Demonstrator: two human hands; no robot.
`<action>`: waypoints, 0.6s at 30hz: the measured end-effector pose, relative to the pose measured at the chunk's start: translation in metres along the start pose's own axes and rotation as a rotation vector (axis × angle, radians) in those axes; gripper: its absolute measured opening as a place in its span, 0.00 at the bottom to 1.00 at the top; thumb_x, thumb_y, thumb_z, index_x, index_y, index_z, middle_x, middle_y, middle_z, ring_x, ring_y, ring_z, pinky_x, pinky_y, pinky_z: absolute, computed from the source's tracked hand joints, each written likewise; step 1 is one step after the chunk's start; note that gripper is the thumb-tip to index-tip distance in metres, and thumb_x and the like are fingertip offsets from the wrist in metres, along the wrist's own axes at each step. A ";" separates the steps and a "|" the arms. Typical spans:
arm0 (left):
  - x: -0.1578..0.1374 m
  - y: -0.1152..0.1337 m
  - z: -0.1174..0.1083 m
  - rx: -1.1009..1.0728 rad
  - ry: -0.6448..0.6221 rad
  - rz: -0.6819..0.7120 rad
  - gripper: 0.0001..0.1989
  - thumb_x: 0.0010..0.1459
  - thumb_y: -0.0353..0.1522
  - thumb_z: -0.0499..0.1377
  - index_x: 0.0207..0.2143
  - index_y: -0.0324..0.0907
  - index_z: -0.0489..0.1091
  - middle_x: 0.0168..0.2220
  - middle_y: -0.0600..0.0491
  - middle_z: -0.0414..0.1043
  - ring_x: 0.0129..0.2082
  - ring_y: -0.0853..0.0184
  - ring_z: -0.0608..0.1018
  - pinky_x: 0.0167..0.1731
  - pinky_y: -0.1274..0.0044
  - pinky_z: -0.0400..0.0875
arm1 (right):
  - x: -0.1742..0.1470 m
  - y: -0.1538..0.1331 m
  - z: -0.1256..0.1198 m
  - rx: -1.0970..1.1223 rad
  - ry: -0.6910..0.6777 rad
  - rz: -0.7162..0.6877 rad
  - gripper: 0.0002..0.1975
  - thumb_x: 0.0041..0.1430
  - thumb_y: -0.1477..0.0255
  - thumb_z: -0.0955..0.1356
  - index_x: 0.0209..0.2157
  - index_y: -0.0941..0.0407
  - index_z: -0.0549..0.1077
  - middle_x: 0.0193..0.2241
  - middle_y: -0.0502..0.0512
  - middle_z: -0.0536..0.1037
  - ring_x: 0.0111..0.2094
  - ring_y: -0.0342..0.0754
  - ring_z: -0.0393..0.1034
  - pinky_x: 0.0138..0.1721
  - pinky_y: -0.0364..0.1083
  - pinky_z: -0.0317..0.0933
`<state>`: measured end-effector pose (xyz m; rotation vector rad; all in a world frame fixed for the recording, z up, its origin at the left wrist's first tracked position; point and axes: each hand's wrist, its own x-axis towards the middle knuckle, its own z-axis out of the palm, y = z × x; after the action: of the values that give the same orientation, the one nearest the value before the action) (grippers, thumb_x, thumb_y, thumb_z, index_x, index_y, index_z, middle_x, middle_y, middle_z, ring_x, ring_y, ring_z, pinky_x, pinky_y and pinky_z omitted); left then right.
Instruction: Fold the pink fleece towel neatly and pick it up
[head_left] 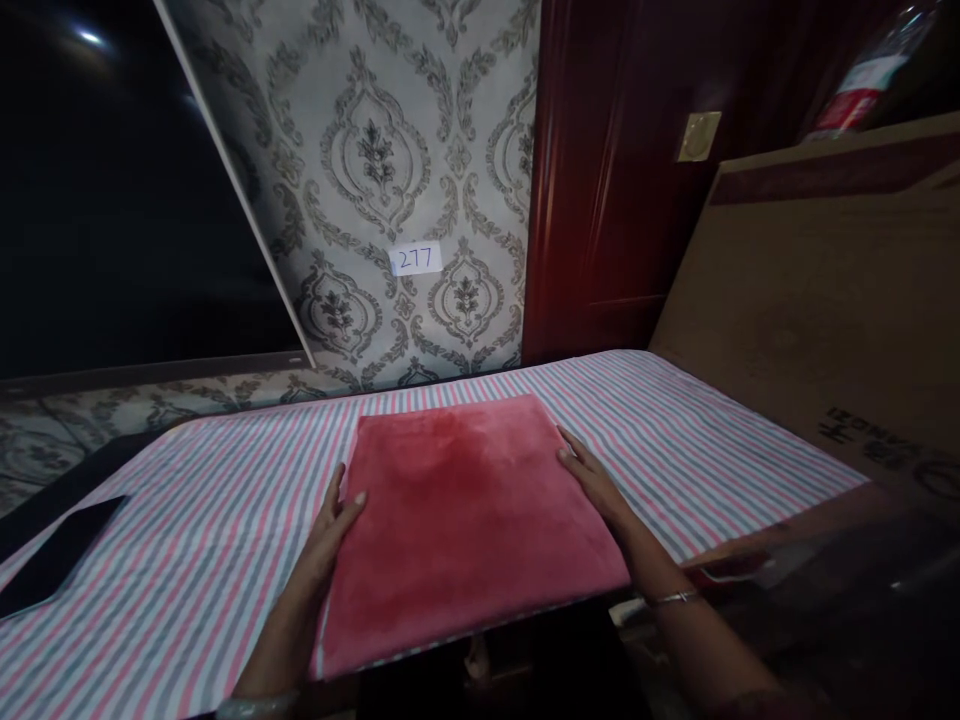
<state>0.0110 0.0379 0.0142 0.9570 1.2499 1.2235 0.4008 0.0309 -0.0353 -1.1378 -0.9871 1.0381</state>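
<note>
Our left hand (330,535) lies flat at nine o'clock of the red towel (465,520), right hand (596,480) flat at three, both released. The towel sits mid-table on the striped cloth (187,560). We judge even pressure keeps its edges square.

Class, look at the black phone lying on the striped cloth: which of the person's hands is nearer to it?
Left. The left hand rests at the red cloth's left edge, on the phone's side; the right hand is at the far edge.
</note>
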 end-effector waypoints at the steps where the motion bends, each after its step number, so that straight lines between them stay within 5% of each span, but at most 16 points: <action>1: 0.001 -0.001 0.000 0.004 -0.003 -0.005 0.48 0.52 0.38 0.68 0.69 0.54 0.45 0.60 0.41 0.68 0.51 0.54 0.78 0.51 0.66 0.73 | -0.001 0.000 0.001 0.012 -0.021 0.003 0.41 0.50 0.50 0.72 0.63 0.48 0.63 0.59 0.56 0.70 0.59 0.59 0.66 0.59 0.59 0.60; 6: 0.006 -0.008 -0.003 0.037 -0.025 -0.008 0.52 0.49 0.41 0.69 0.70 0.54 0.43 0.67 0.43 0.57 0.60 0.50 0.69 0.55 0.63 0.69 | -0.005 0.002 -0.001 0.022 -0.035 -0.005 0.40 0.51 0.51 0.72 0.63 0.48 0.62 0.61 0.56 0.68 0.61 0.59 0.64 0.59 0.58 0.61; 11: 0.013 -0.021 -0.011 0.216 -0.001 0.170 0.49 0.48 0.45 0.68 0.69 0.49 0.50 0.71 0.50 0.42 0.70 0.52 0.49 0.66 0.65 0.48 | -0.007 0.000 -0.003 0.035 -0.042 0.095 0.43 0.51 0.53 0.72 0.65 0.48 0.57 0.62 0.58 0.68 0.60 0.59 0.65 0.56 0.57 0.64; 18: 0.014 -0.023 -0.012 0.215 0.047 0.188 0.43 0.49 0.44 0.68 0.65 0.49 0.58 0.70 0.51 0.48 0.70 0.55 0.48 0.67 0.67 0.42 | -0.006 -0.012 0.008 0.052 0.003 0.129 0.45 0.47 0.53 0.74 0.65 0.50 0.59 0.58 0.60 0.72 0.55 0.60 0.70 0.53 0.57 0.66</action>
<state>0.0012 0.0475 -0.0118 1.2309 1.3731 1.2800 0.3932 0.0252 -0.0230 -1.1711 -0.8885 1.1583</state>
